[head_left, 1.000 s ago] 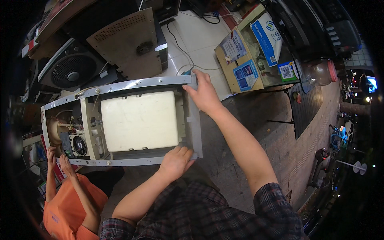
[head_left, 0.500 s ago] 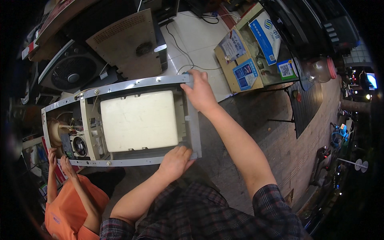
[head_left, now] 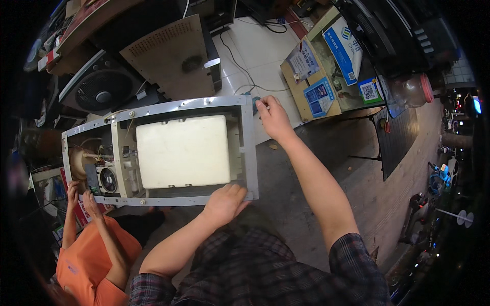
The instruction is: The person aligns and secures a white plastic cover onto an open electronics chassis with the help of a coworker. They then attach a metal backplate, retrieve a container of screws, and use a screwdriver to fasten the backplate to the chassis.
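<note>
A long grey metal appliance cabinet (head_left: 247, 148) lies with its open side up. Inside it sits a big cream-white box-shaped block (head_left: 184, 153). At the other end are a small round fan (head_left: 108, 180), wiring and a tan rounded part (head_left: 79, 163). My left hand (head_left: 224, 205) is closed over the near rim by the right corner. Past the far right corner, off the rim, my right hand (head_left: 275, 120) has its thumb and fingers drawn together at a small teal piece (head_left: 255, 105), whose kind I cannot make out.
A person in an orange shirt (head_left: 97, 255) has both hands on the cabinet's near left rim. Behind stand a box fan (head_left: 97, 92) and a perforated panel (head_left: 168, 56). At right are a display case (head_left: 326, 109), a clear jar (head_left: 411, 92) and a dark folding table (head_left: 398, 143).
My right hand has come off the cabinet's far right corner and moved a little right, to the teal piece. My left hand keeps its grip on the near rim.
</note>
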The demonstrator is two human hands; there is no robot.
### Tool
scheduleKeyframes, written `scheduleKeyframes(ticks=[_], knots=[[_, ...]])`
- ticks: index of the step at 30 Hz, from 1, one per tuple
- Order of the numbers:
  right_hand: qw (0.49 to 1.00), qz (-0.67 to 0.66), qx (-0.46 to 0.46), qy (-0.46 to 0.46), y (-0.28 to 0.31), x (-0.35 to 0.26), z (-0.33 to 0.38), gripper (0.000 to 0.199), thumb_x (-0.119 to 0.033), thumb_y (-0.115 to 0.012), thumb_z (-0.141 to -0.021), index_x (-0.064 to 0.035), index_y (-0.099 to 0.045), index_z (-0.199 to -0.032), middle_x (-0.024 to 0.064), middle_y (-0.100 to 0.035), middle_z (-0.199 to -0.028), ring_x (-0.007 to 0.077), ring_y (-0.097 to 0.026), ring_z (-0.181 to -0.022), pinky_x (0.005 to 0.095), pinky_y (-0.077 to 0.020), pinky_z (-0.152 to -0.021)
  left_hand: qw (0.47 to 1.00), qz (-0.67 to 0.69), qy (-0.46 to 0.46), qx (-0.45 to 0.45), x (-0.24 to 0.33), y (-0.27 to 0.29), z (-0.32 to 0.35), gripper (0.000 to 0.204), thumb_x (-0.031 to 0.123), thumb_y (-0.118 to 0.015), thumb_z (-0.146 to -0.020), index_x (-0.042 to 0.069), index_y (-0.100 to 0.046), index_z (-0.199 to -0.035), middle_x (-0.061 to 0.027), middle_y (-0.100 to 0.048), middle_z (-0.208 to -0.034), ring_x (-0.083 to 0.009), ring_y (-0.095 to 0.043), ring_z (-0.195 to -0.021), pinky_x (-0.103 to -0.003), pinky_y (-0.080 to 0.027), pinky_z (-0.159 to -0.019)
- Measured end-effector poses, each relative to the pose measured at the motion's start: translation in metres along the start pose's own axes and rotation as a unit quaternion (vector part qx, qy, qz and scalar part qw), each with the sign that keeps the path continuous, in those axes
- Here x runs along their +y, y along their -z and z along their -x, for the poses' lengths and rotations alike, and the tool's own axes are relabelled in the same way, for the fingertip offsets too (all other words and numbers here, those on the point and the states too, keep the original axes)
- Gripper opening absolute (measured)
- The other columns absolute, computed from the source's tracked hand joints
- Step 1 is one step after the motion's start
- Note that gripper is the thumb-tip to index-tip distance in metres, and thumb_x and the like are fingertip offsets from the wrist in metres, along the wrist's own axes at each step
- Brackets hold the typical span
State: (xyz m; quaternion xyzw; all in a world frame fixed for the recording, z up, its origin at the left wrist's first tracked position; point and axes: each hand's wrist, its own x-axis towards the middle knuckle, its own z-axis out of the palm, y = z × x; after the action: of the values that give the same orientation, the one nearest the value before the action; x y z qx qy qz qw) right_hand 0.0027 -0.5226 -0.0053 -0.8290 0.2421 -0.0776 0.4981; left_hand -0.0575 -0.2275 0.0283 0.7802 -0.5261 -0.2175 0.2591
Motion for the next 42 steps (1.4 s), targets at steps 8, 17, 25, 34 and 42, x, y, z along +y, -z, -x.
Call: scheduleKeyframes(ticks=[8,17,25,34,42], knots=[[0.997,-0.025,-0.031,-0.062,-0.019,-0.001,0.003,0.038,-0.036,-0.059,-0.107,0.0016,-0.058,-0.097,0.0269,-0.067,-0.087,0.0492,-0.064,-0.086,0.0524,-0.0507,-0.076,0.997,-0.045,0.062,-0.015,-0.003,0.046,-0.033,0.045,0.039,-0.080,-0.089,0.003,-0.068,-0.114,-0.0136,-0.066,-0.102,-0.0328,-0.067,-0.096,-0.040,-0.056,-0.083],[0.998,-0.041,0.001,-0.043,-0.027,-0.014,0.007,0.035,-0.033,-0.057,-0.108,0.0009,-0.057,-0.100,0.0288,-0.066,-0.088,0.0507,-0.063,-0.087,0.0520,-0.0500,-0.076,0.984,-0.145,0.082,0.066,-0.123,0.113,-0.173,0.044,0.032,-0.080,-0.088,0.007,-0.067,-0.122,-0.0115,-0.071,-0.114,-0.0320,-0.066,-0.109,-0.047,-0.045,-0.097],[0.998,0.014,-0.011,-0.067,-0.026,-0.022,0.006,0.035,-0.034,-0.055,-0.109,0.0004,-0.054,-0.102,0.0327,-0.066,-0.092,0.0558,-0.062,-0.092,0.0588,-0.0481,-0.079,0.978,-0.164,0.049,0.116,-0.125,0.098,-0.179,0.032,0.024,-0.077,-0.090,0.008,-0.068,-0.115,-0.0093,-0.071,-0.106,-0.0302,-0.066,-0.103,-0.045,-0.044,-0.090],[0.999,0.005,-0.027,-0.035,-0.018,-0.019,0.005,0.037,-0.036,-0.053,-0.110,0.0007,-0.054,-0.103,0.0327,-0.065,-0.092,0.0572,-0.060,-0.092,0.0578,-0.0481,-0.078,0.982,-0.159,-0.009,0.101,-0.121,0.108,-0.174,0.065,0.039,-0.077,-0.090,0.005,-0.058,-0.142,-0.0176,-0.066,-0.129,-0.0353,-0.058,-0.129,-0.050,-0.038,-0.113],[0.970,-0.107,-0.116,-0.187,0.002,-0.034,0.005,0.044,-0.040,-0.058,-0.109,0.0030,-0.060,-0.098,0.0132,-0.066,-0.079,0.0184,-0.065,-0.058,0.0380,-0.0546,-0.060,0.980,-0.030,0.018,0.195,-0.051,0.077,-0.036,0.077,0.026,-0.085,-0.085,0.006,-0.051,-0.152,-0.0200,-0.058,-0.144,-0.0379,-0.054,-0.138,-0.053,-0.044,-0.115]])
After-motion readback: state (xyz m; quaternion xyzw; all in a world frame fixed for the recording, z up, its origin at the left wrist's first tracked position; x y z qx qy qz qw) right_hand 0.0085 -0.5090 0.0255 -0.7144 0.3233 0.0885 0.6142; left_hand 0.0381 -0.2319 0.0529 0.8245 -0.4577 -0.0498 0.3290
